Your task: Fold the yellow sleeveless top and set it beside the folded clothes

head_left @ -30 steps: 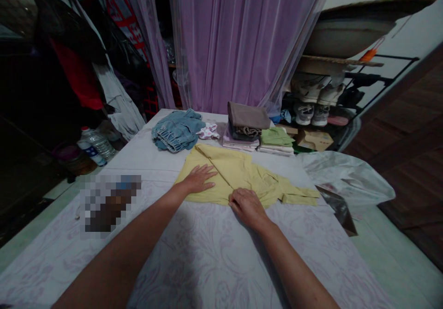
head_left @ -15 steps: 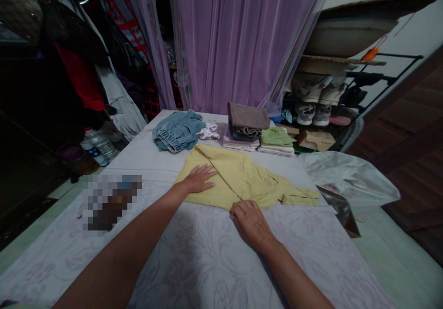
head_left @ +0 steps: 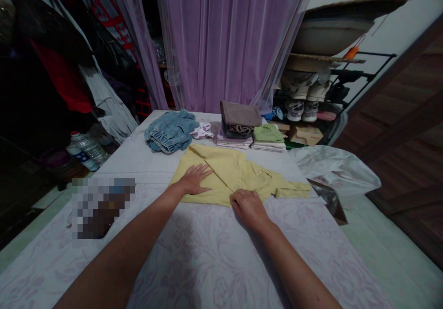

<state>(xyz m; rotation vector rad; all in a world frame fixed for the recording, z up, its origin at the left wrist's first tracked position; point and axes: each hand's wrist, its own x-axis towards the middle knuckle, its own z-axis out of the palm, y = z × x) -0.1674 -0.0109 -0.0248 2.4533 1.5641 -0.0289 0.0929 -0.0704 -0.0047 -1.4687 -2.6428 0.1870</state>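
Note:
A yellow shirt [head_left: 226, 163], partly folded over on itself, lies on the patterned white sheet [head_left: 207, 253]. Its collar and a strip of cloth point to the right. My left hand [head_left: 194, 179] rests flat on the shirt's left part with the fingers spread. At the shirt's near edge, my right hand [head_left: 249, 207] has its fingers curled closed on the fabric. The fingertips of the right hand are partly hidden.
Behind the shirt are crumpled denim shorts [head_left: 169, 131], a small patterned cloth [head_left: 203, 130], a stack with brown cloth on top [head_left: 241, 113] and a pile topped with green cloth [head_left: 269, 133]. A clear plastic bag [head_left: 339, 170] sits right. A blurred-out patch [head_left: 102, 209] covers something left.
The view has shifted slightly, so everything appears a little further left. Both hands keep their places on the yellow shirt, which looks the same.

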